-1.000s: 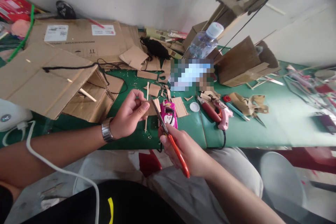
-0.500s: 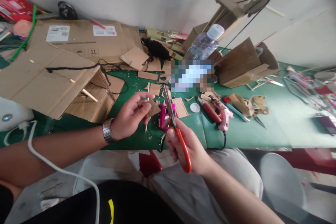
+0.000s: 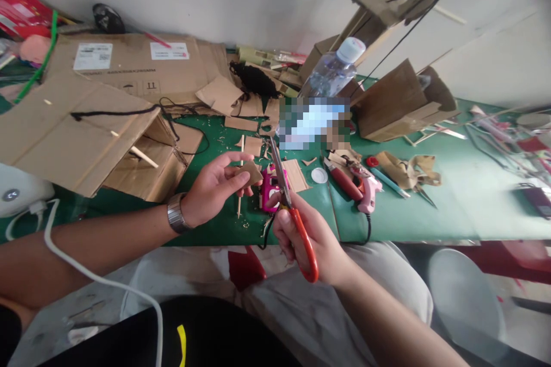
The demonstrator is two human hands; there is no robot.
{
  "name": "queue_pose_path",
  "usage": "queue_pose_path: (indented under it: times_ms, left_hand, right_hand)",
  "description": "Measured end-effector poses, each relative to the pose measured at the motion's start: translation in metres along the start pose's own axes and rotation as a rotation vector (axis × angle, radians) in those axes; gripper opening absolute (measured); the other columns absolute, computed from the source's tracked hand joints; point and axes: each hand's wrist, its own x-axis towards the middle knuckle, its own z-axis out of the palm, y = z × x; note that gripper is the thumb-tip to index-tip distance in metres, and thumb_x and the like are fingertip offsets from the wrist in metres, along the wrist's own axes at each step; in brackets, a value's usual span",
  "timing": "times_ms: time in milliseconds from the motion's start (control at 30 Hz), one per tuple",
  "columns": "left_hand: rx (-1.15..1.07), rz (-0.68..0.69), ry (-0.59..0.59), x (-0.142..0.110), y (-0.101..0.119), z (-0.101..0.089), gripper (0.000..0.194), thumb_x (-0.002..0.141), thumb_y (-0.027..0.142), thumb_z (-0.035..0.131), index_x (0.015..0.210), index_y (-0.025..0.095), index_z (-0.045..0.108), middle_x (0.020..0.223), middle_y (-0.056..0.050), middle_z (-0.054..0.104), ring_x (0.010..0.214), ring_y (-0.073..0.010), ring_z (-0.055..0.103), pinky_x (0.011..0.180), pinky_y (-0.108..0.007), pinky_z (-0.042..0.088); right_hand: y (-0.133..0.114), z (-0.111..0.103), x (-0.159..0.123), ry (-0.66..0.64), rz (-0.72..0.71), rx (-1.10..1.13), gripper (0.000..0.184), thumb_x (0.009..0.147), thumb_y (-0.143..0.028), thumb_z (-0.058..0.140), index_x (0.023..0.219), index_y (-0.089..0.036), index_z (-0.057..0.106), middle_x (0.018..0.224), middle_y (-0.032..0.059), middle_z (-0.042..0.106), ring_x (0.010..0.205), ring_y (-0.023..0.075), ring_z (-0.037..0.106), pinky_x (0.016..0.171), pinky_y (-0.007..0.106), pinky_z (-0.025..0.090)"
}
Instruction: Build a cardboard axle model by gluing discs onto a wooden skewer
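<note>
Cardboard piece (image 3: pixel 251 174) lies pinched between the left fingers (image 3: pixel 237 183), while the right fingers (image 3: pixel 284 222) clasp scissors (image 3: pixel 282 176).

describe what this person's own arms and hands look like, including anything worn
The left hand and right hand are ungloved. A silver metal linked wristband circles the left wrist. Both forearms are uncovered; a black sleeve edge shows at the upper left arm. A white cable crosses the view of the left forearm.
</note>
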Motion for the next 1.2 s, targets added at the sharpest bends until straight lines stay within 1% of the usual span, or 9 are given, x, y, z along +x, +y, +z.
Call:
queue_pose_path:
  times_ms: [100,233,333,467,633,733,833,1033,1200]
  left_hand:
    - [0.040,0.032,-0.001,0.001,-0.001,0.001,0.038,0.094,0.049,0.088,0.109,0.016,0.076,0.097,-0.009,0.083,0.075,-0.0157,0.075,0.065,-0.026,0.057]
    - [0.074,0.112,0.036,0.002,-0.004,0.000,0.031,0.089,0.045,0.093,0.102,0.019,0.082,0.091,-0.004,0.078,0.077,-0.0148,0.070,0.066,-0.025,0.057]
    - [0.111,0.118,0.066,0.001,-0.003,0.000,0.031,0.088,0.046,0.094,0.103,0.020,0.084,0.085,-0.003,0.077,0.071,-0.0134,0.065,0.064,-0.025,0.055]
    - [0.105,0.103,0.020,-0.002,0.000,0.000,0.031,0.094,0.048,0.088,0.109,0.021,0.086,0.081,-0.004,0.075,0.068,-0.0130,0.063,0.062,-0.025,0.053]
    - [0.009,0.093,-0.020,-0.004,0.001,0.000,0.036,0.099,0.053,0.081,0.109,0.019,0.081,0.110,-0.011,0.081,0.079,-0.0166,0.071,0.064,-0.027,0.059]
    - [0.019,0.118,-0.001,-0.003,-0.002,0.000,0.031,0.098,0.041,0.084,0.120,0.022,0.072,0.100,-0.004,0.078,0.074,-0.0142,0.073,0.063,-0.025,0.059]
    - [-0.039,0.125,0.001,0.000,-0.004,0.000,0.040,0.097,0.036,0.087,0.125,0.025,0.061,0.091,0.002,0.075,0.070,-0.0129,0.074,0.060,-0.022,0.057]
    - [-0.036,0.132,0.041,0.003,-0.002,0.000,0.036,0.098,0.045,0.086,0.110,0.018,0.066,0.080,0.000,0.074,0.068,-0.0126,0.072,0.061,-0.022,0.057]
    - [-0.057,0.089,0.070,0.002,0.000,0.000,0.041,0.096,0.053,0.086,0.097,0.018,0.066,0.074,0.001,0.074,0.065,-0.0118,0.072,0.056,-0.019,0.055]
  right_hand:
    - [0.000,0.001,0.000,-0.004,0.016,0.020,0.054,0.107,-0.078,0.056,0.118,-0.024,0.055,0.066,-0.0104,0.044,0.048,0.0096,0.041,0.044,0.022,0.036]
    - [0.002,0.003,-0.001,-0.006,0.041,0.059,0.054,0.107,-0.078,0.056,0.117,-0.025,0.055,0.064,-0.0109,0.044,0.046,0.0094,0.039,0.042,0.021,0.037]
    - [0.001,0.005,-0.001,0.008,0.039,0.083,0.054,0.106,-0.078,0.056,0.117,-0.026,0.054,0.062,-0.0111,0.044,0.045,0.0101,0.041,0.042,0.021,0.040]
    - [-0.001,0.006,-0.001,0.019,0.016,0.098,0.053,0.107,-0.078,0.056,0.115,-0.026,0.054,0.061,-0.0107,0.046,0.045,0.0105,0.044,0.042,0.021,0.040]
    - [-0.003,0.004,-0.002,0.000,0.044,0.077,0.054,0.107,-0.078,0.056,0.119,-0.025,0.053,0.064,-0.0103,0.049,0.046,0.0099,0.045,0.043,0.022,0.040]
    - [-0.001,0.001,-0.004,-0.064,0.043,0.038,0.054,0.108,-0.076,0.057,0.122,-0.024,0.054,0.069,-0.0076,0.055,0.053,0.0123,0.055,0.050,0.024,0.047]
    - [0.002,-0.002,-0.006,-0.132,0.038,0.013,0.051,0.110,-0.074,0.055,0.124,-0.025,0.055,0.074,-0.0053,0.058,0.060,0.0147,0.059,0.057,0.027,0.049]
    - [-0.002,-0.004,-0.011,-0.133,0.014,-0.080,0.045,0.111,-0.065,0.060,0.129,-0.024,0.055,0.085,-0.0029,0.058,0.071,0.0154,0.050,0.067,0.030,0.043]
    - [-0.004,-0.006,-0.015,-0.114,0.060,-0.165,0.038,0.108,-0.058,0.066,0.118,-0.023,0.054,0.087,-0.0028,0.055,0.077,0.0165,0.046,0.072,0.032,0.042]
